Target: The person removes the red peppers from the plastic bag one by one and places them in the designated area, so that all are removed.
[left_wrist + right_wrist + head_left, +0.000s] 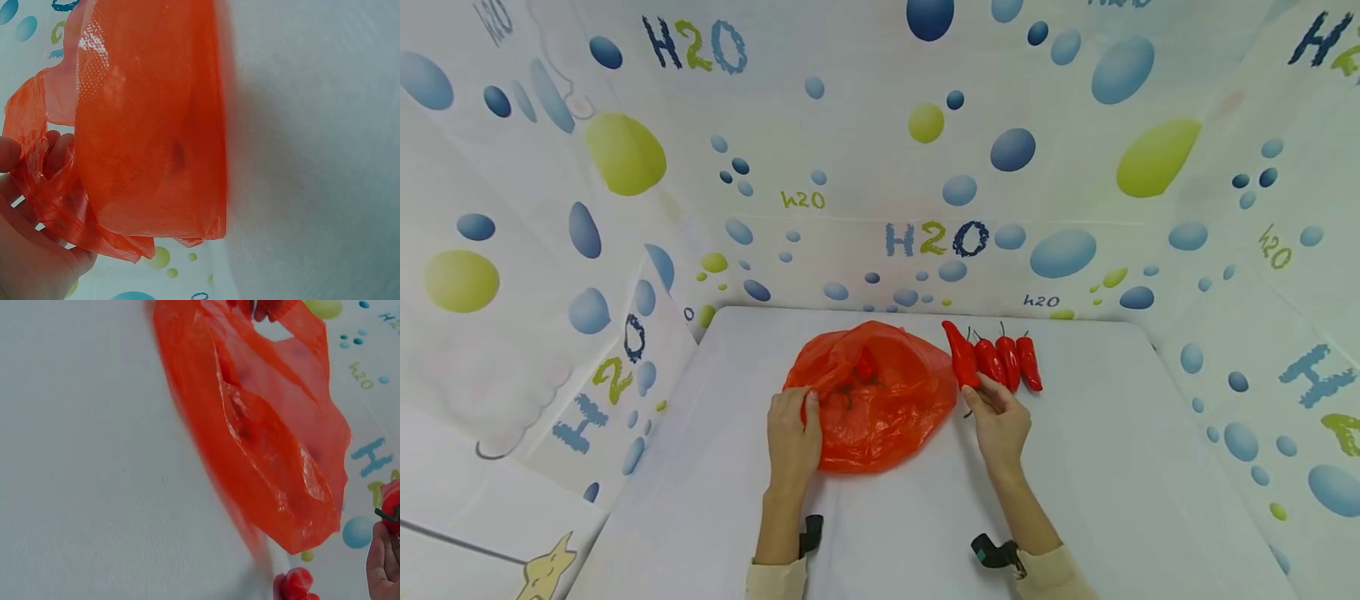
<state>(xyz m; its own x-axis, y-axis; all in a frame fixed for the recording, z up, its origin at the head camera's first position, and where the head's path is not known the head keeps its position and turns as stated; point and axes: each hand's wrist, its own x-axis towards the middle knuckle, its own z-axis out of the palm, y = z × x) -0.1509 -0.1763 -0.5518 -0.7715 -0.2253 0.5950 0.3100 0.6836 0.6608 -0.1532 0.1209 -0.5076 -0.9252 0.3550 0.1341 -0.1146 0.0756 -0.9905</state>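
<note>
My left hand grips the left edge of a thin red plastic bag, its fingers curled round the crumpled film. Inside the bag's opening a red pepper and green stems show; the rest is veiled by the plastic. Right of the bag, my right hand pinches a long red chili pepper near its stem end, the tip pointing away from me. In the right wrist view that pepper shows its green stem at the frame's right edge.
Several more red chili peppers lie side by side just beyond the right hand, stems away from me, partly overlapped by the held one. The white table ends at a patterned backdrop behind and at both sides.
</note>
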